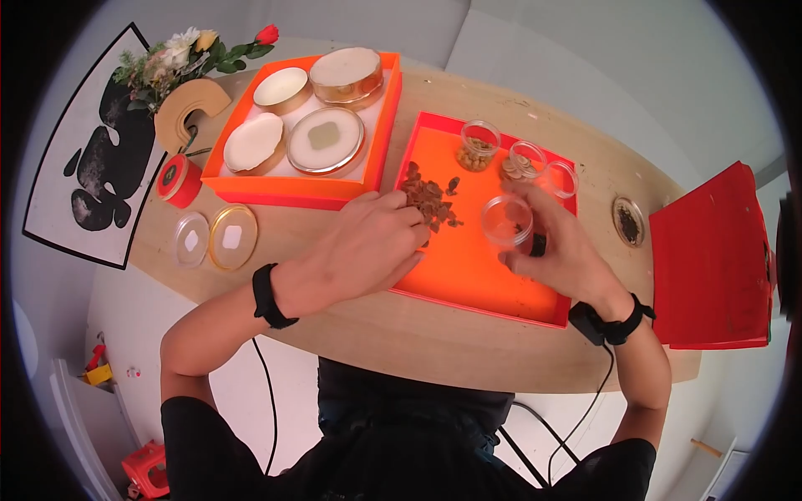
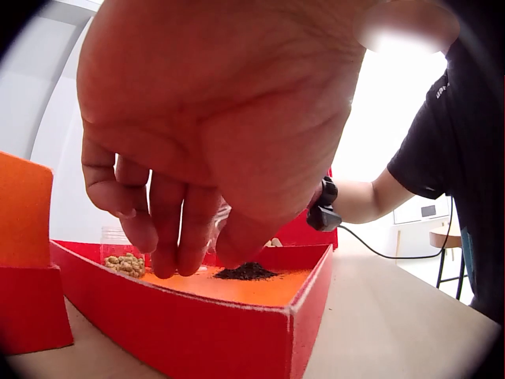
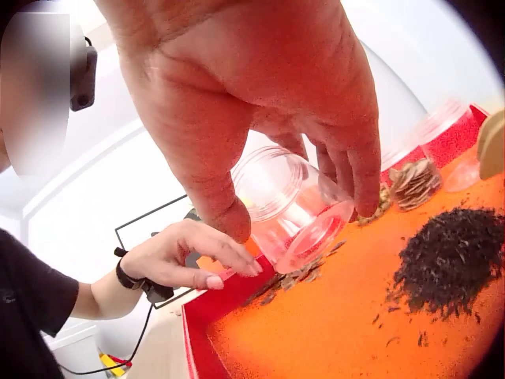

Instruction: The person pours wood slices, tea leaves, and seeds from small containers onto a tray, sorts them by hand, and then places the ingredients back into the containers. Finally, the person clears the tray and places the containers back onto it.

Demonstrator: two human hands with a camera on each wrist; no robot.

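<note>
My right hand (image 1: 560,242) grips a clear plastic jar (image 3: 272,185), thumb on one side and fingers on the other, tilted over the shallow red tray (image 1: 484,311) with an orange floor. The jar looks nearly bare inside. My left hand (image 1: 359,246) reaches over the tray's left side, its relaxed fingers bent down at a heap of flat brown pieces (image 1: 430,200). No item shows in its grasp. Near the right hand lies a pile of dark shredded leaves (image 3: 450,264), mostly hidden in the head view.
At the tray's back stand a jar of tan pellets (image 1: 475,159), a jar of flat slices (image 1: 521,165) and another clear jar (image 1: 562,179). Left is an orange box (image 1: 292,194) holding round containers; two lids (image 1: 234,237) lie before it. Rightward are a dish (image 1: 627,221) and red box (image 1: 710,259).
</note>
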